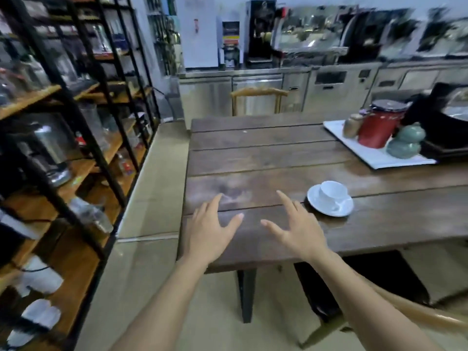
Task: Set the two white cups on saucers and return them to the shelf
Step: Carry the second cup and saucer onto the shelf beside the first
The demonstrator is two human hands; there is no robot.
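Observation:
One white cup (333,192) stands on a white saucer (342,210) on the dark wooden table (253,158), toward its near right part. My right hand (296,226) hovers just left of the saucer, fingers spread, holding nothing. My left hand (210,229) is over the table's near left corner, also spread and holding nothing. The black-framed wooden shelf (76,173) runs along the left. On its lower boards sit blurred white pieces (40,277); I cannot tell what they are. A second cup is not clearly visible.
A white tray (374,153) at the table's far right carries a red canister (377,127), a green ceramic gourd (406,143) and a small jar. A wooden chair (258,97) stands at the far end, steel counters behind. A tiled aisle (152,198) separates shelf and table.

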